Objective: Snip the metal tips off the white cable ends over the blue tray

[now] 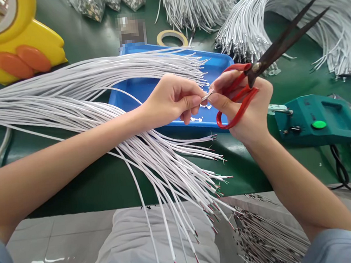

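My left hand (178, 100) pinches the end of a white cable (124, 92) over a blue tray (158, 85). My right hand (247, 104) meets it there, thumb and fingertip closed on the thin wire end. Red-handled scissors (258, 69) hang on my right hand, their dark blades apart and pointing up and away to the right. Beneath my left forearm spreads a bundle of white cables (166, 161), whose stripped ends show red and green wires. Another bundle of white cables (101, 70) lies behind it, its ends over the tray among small white scraps.
A green device with a lit button (319, 124) stands at the right. Behind the tray lie a tape roll (172, 38) and bags of small metal parts (91, 5). More white cables (246, 29) are heaped at the back right. A yellow plastic object (39, 45) fills the far left corner.
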Tool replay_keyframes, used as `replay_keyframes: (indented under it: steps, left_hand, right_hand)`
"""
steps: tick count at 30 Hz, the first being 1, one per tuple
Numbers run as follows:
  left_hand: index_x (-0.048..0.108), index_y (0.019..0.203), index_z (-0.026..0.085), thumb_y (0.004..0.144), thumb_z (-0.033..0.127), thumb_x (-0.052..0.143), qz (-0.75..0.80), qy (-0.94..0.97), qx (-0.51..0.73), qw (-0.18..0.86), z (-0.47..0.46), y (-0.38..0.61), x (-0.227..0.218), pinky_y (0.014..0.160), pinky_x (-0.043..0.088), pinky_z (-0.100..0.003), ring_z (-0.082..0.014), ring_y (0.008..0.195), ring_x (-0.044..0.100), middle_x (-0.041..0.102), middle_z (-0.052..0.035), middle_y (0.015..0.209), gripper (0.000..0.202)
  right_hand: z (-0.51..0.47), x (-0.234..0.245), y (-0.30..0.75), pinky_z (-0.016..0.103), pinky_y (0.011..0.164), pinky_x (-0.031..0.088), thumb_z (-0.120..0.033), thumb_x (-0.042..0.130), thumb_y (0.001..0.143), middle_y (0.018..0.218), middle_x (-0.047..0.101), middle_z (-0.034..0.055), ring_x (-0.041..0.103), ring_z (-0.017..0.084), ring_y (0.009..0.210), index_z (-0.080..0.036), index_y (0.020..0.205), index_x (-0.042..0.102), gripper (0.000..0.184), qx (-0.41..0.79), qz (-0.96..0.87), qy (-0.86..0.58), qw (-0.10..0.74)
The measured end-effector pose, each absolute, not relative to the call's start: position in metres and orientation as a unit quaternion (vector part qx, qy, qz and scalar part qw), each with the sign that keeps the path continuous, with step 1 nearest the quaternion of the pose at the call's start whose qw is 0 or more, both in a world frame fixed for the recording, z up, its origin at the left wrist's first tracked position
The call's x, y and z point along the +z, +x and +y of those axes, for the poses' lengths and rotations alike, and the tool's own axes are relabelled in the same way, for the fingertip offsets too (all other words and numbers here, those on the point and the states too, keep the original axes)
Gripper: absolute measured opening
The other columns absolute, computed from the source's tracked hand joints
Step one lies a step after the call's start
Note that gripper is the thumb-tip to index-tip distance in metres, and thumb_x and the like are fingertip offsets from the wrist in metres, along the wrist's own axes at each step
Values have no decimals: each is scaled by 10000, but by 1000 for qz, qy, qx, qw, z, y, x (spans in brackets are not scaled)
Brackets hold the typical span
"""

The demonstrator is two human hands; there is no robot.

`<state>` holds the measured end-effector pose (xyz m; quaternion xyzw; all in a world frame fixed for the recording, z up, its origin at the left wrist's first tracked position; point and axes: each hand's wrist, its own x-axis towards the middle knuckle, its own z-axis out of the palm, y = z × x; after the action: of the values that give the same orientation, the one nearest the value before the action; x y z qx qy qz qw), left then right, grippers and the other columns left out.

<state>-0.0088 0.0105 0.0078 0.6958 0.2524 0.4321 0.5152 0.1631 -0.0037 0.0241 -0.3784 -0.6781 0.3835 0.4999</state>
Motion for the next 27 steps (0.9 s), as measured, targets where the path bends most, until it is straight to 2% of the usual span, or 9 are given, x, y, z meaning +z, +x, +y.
replay_keyframes:
  steps: [4,7,17,27]
  left_hand:
    - [619,710,107,810,147,624,252,687,438,522,10,-9,7,394,454,-164,-61,426,567,599,-6,591,107]
    - [614,737,102,828,163,607,236,683,426,545,10,-10,7,400,465,-165,-63,423,573,599,-4,589,110]
    - [608,755,108,849,212,588,209,686,385,581,13,-11,9,411,470,-175,-66,396,557,558,26,510,142]
    - [624,674,87,803,123,627,246,695,430,520,8,-8,10,366,441,-139,-58,395,563,634,-23,563,134]
  right_hand:
    - [-4,22,163,288,670,464,-175,688,744,725,576,-28,539,109,676,-233,798,635,96,407,-666,-350,518]
    - [2,16,165,270,647,481,-136,689,741,732,594,-33,565,98,671,-227,848,656,144,402,-681,-301,532]
    - [4,17,167,254,563,481,-162,780,658,725,615,-20,607,100,610,-186,816,674,192,382,-708,-277,525]
    - [1,17,169,298,613,466,-106,729,685,742,601,23,561,126,665,-141,809,666,143,373,-707,-292,525]
